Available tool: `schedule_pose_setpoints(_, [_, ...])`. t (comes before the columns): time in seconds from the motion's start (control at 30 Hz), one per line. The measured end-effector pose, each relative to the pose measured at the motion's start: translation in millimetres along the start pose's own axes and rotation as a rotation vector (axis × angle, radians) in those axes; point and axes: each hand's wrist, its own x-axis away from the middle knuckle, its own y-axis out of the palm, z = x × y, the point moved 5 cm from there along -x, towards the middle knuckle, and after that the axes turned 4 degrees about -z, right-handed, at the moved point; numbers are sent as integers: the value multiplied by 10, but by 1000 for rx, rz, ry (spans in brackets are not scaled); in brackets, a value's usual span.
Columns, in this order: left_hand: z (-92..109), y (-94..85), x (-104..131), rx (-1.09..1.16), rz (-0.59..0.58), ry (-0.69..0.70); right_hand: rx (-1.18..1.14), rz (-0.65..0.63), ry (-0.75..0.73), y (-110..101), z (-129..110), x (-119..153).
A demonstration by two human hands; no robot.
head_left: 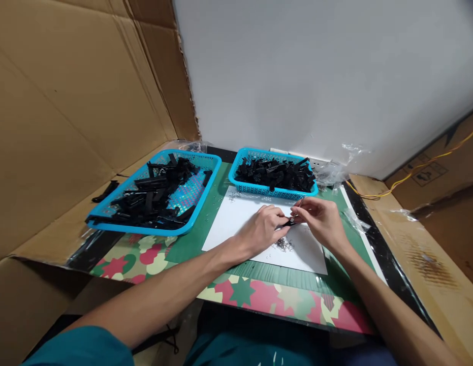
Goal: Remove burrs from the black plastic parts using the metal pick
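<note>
Above a white sheet [228, 223], my left hand [267, 226] pinches a small black piece [288, 222] between its fingers. Close on its right, my right hand [319, 217] has its fingertips together at the same piece, beside a tiny whitish spot; whatever those fingertips hold is too small to make out. A little pile of dark, thin bits [284, 244] lies on the sheet just below the hands. Much of the black piece is hidden by the fingers.
A large blue basket [198, 213] of black strips stands at the left, a smaller blue basket [233, 175] of black pieces behind the sheet. One black strip [105, 191] lies left of the large basket. Crumpled clear plastic [330, 174] and a yellow cable [396, 184] are at the back right.
</note>
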Motion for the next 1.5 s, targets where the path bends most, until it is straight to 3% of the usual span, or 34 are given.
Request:
schedule_pose_setpoints(0.37, [-26,28,-8,36,6,-25,252,3,-128,30,-79,49])
schedule_pose_setpoints(0.53, [-64,-4,0,61,-1,-62,245,66,-162,113,-59,103])
schedule_pose_setpoints(0.63, [-50,-59,1,58,13,-89,127,141,-171,113,-68,118])
schedule_pose_setpoints(0.8, [41,-286,20,-22,172,-65,123,444,-263,-218,-63,142])
schedule_pose_setpoints(0.9, [113,-593,-19,-122,342,27,196,533,-182,-487,83,133])
schedule_pose_setpoints(1.0, [121,-1002,-163,-268,515,-3,233,467,-54,-667,258,86])
schedule_pose_setpoints(1.1, [6,-1246,-465,-472,423,-179,260,320,-3,-726,346,30])
schedule_pose_setpoints(1.2, [-162,-1281,-778,-562,308,-302,262,102,29,-681,403,-9])
schedule_pose_setpoints(1.33, [-339,-1137,-1050,-521,145,-348,273,-82,68,-630,492,-19])
schedule_pose_setpoints(1.43, [-369,-1124,-1036,-468,69,-323,293,-110,97,-635,539,-15])
schedule_pose_setpoints(1.5, [-370,-1224,-910,-414,58,-325,298,-133,109,-625,540,2])
